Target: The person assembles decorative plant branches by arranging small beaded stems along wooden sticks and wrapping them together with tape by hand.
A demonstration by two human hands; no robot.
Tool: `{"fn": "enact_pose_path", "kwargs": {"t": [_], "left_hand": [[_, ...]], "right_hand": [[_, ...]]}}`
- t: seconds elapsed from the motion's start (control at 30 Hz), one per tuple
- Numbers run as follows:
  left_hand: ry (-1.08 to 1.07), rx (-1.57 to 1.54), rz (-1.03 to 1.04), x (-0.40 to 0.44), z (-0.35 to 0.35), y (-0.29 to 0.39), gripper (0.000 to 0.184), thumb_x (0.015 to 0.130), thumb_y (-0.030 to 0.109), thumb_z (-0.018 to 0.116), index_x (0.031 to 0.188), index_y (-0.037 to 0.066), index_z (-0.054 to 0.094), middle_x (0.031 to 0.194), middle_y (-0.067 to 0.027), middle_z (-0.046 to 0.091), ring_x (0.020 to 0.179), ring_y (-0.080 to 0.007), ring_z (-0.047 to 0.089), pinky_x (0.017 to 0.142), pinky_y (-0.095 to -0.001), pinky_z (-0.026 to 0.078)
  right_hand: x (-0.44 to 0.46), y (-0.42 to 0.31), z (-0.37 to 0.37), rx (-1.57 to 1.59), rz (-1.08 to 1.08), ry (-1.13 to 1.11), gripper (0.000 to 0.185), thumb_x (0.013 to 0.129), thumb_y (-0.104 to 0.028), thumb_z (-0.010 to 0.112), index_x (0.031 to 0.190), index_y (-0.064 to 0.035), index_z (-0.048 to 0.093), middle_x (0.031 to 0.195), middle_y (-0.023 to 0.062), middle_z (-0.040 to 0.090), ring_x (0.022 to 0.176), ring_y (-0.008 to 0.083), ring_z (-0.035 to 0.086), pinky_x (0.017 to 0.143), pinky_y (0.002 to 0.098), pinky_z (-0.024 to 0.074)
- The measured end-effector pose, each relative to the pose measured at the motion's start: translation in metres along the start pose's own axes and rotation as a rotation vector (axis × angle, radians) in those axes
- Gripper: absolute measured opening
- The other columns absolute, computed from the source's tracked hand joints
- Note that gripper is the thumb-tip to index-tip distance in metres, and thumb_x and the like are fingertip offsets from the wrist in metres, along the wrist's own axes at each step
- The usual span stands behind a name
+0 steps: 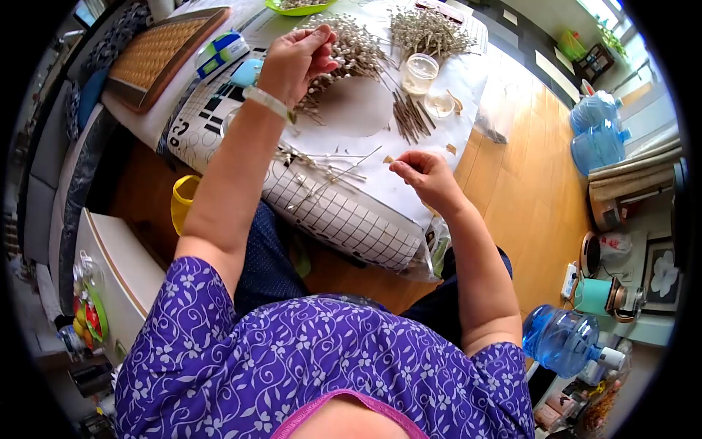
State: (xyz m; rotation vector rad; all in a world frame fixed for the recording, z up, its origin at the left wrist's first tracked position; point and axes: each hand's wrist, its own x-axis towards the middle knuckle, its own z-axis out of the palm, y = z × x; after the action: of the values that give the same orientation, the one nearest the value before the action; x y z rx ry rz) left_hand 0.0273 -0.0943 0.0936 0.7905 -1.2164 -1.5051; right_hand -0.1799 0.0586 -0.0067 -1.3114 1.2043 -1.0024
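Observation:
My left hand (300,62) is raised over the far left of the table, its thumb and fingertips pinched together. Whatever they hold, if anything, I cannot make out. Behind it lies a bunch of dried stems with pale buds (355,47). Closer to me, my right hand (431,179) pinches a small tan piece (388,159) between thumb and fingers. A few loose budded stems (325,168) lie left of that hand. Beyond it are a pale round disc (357,107), a bundle of short brown sticks (412,117) and a clear jar (420,74).
A second bunch of budded stems (431,33) lies at the back right. Next to the jar is a small round lid or dish (439,104). A blue-and-white packet (221,53) sits at the left. Large blue water bottles (559,340) stand at the right.

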Motion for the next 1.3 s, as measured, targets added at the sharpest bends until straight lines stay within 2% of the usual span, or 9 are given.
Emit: {"fn": "enact_pose_path", "kwargs": {"t": [0.17, 0.33, 0.47, 0.57, 0.6, 0.8, 0.9, 1.17, 1.3], "left_hand": [[0.111, -0.091, 0.134, -0.056, -0.013, -0.001, 0.017, 0.077, 0.022, 0.064, 0.072, 0.006, 0.058, 0.055, 0.0025, 0.052, 0.045, -0.004, 0.047, 0.053, -0.0224, 0.051], [0.348, -0.178, 0.148, -0.057, -0.054, -0.026, 0.014, 0.079, 0.018, 0.063, 0.073, 0.006, 0.058, 0.061, 0.0001, 0.055, 0.049, -0.0053, 0.051, 0.053, -0.0207, 0.05], [0.328, -0.088, 0.164, -0.051, -0.054, -0.032, 0.014, 0.079, 0.018, 0.062, 0.073, 0.006, 0.059, 0.061, 0.0009, 0.055, 0.049, -0.0043, 0.05, 0.054, -0.02, 0.05], [0.291, -0.147, 0.163, -0.041, -0.05, -0.033, 0.013, 0.079, 0.017, 0.062, 0.074, 0.006, 0.059, 0.06, 0.0009, 0.055, 0.048, -0.0041, 0.049, 0.054, -0.0202, 0.05], [0.296, -0.158, 0.168, -0.038, -0.051, -0.034, 0.013, 0.079, 0.017, 0.062, 0.074, 0.006, 0.059, 0.06, 0.0009, 0.055, 0.048, -0.0041, 0.049, 0.054, -0.0202, 0.05], [0.344, -0.3, 0.137, -0.032, -0.051, -0.038, 0.01, 0.081, 0.015, 0.06, 0.078, 0.005, 0.059, 0.062, 0.0003, 0.055, 0.05, -0.0048, 0.05, 0.055, -0.022, 0.051], [0.484, -0.491, 0.1, -0.027, -0.061, -0.036, 0.009, 0.082, 0.014, 0.058, 0.079, 0.005, 0.059, 0.064, 0.0005, 0.055, 0.053, -0.0059, 0.052, 0.057, -0.0236, 0.052], [0.526, -0.558, 0.168, -0.025, -0.073, -0.028, 0.009, 0.083, 0.014, 0.057, 0.081, 0.005, 0.059, 0.065, 0.0005, 0.056, 0.053, -0.0062, 0.053, 0.058, -0.0246, 0.053], [0.53, -0.513, 0.196, -0.027, -0.072, -0.024, 0.01, 0.082, 0.014, 0.058, 0.08, 0.005, 0.059, 0.065, 0.0005, 0.056, 0.053, -0.0055, 0.052, 0.057, -0.0232, 0.052]], "right_hand": [[0.009, -0.01, 0.032, -0.479, -0.128, 0.127, 0.013, 0.076, -0.013, 0.063, 0.077, -0.0011, 0.061, 0.056, 0.0086, 0.054, 0.05, 0.01, 0.046, 0.049, 0.0245, 0.0397], [0.019, -0.013, 0.062, -0.687, -0.229, 0.05, 0.012, 0.074, -0.019, 0.062, 0.077, -0.0073, 0.062, 0.07, 0.0109, 0.06, 0.063, 0.0248, 0.058, 0.06, 0.0324, 0.046], [0.028, -0.018, 0.057, -0.673, -0.261, 0.119, 0.012, 0.074, -0.016, 0.063, 0.075, -0.0051, 0.061, 0.067, 0.0115, 0.059, 0.061, 0.0231, 0.058, 0.058, 0.0313, 0.046], [0.05, -0.009, 0.027, -0.342, -0.097, 0.239, 0.014, 0.076, -0.012, 0.064, 0.076, 0.001, 0.061, 0.056, 0.0034, 0.055, 0.051, 0.0078, 0.049, 0.049, 0.0229, 0.0412], [0.058, -0.009, 0.022, -0.411, -0.165, 0.297, 0.015, 0.077, -0.011, 0.063, 0.075, 0.0032, 0.06, 0.055, -0.0001, 0.051, 0.051, 0.0042, 0.045, 0.048, 0.0205, 0.0394], [0.107, 0.003, 0.018, -0.573, -0.144, 0.426, 0.016, 0.074, -0.017, 0.063, 0.079, -0.0015, 0.063, 0.065, 0.0094, 0.062, 0.056, 0.015, 0.057, 0.058, 0.0258, 0.045], [0.127, -0.018, 0.032, -0.663, -0.211, 0.42, 0.017, 0.074, -0.019, 0.062, 0.079, -0.003, 0.064, 0.065, 0.0097, 0.062, 0.058, 0.0181, 0.059, 0.059, 0.0273, 0.0456], [0.199, -0.043, 0.076, -0.826, -0.164, 0.396, 0.024, 0.076, -0.031, 0.061, 0.084, -0.0082, 0.064, 0.08, 0.013, 0.063, 0.075, 0.0282, 0.06, 0.071, 0.0359, 0.0454], [0.209, -0.052, 0.081, -1.067, -0.143, 0.476, 0.024, 0.076, -0.015, 0.051, 0.099, -0.0094, 0.053, 0.084, 0.016, 0.062, 0.078, 0.0321, 0.06, 0.072, 0.0395, 0.0452]]}}
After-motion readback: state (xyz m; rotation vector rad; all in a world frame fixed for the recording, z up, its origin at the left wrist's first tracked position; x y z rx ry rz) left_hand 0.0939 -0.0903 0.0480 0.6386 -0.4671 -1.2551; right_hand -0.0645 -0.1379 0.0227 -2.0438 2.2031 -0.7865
